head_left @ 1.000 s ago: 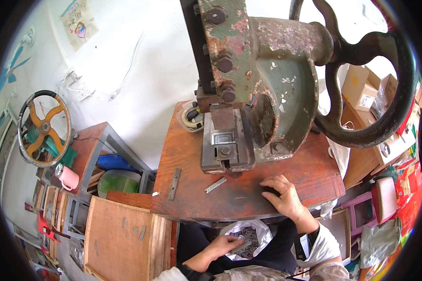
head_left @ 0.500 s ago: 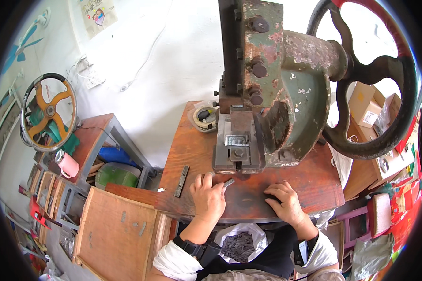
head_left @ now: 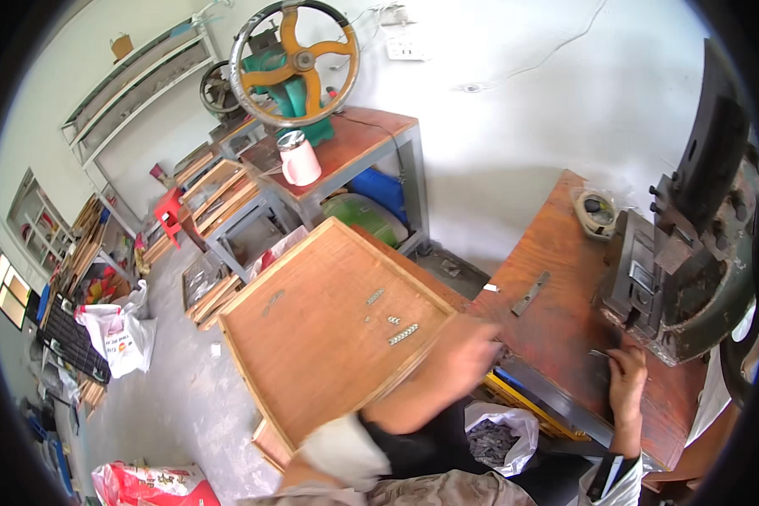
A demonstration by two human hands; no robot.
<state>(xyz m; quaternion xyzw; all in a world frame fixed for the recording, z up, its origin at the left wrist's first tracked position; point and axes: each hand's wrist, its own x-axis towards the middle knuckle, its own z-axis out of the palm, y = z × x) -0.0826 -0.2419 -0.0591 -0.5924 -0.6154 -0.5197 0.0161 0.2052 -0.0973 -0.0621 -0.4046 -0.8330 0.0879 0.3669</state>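
Observation:
My left hand (head_left: pixel 466 352) is over the right edge of a shallow wooden tray (head_left: pixel 312 354), its fingers smeared by motion, so whether it holds anything cannot be made out. Several small grey metal pieces (head_left: pixel 403 335) lie in the tray. On the wooden bench (head_left: pixel 557 253) my right hand (head_left: pixel 628 379) is closed, with a thin, small metal piece (head_left: pixel 599 353) sticking out at its fingertips. Just beyond that hand stands the base of a hand press (head_left: pixel 637 274). A flat metal bar (head_left: pixel 530 293) rests on the bench between the hands and the wall.
A roll of tape (head_left: pixel 597 215) sits beside the press. Below the bench, a white bag (head_left: pixel 514 434) holds many dark metal pieces. Further left are a second press with a yellow-spoked handwheel (head_left: pixel 302 61), a pink mug (head_left: pixel 298 160) and a red-and-white sack (head_left: pixel 154 485).
The view has swung left, showing more of the tray. My left hand has moved from the bench to the tray's edge. My right hand now pinches a small metal piece near the press.

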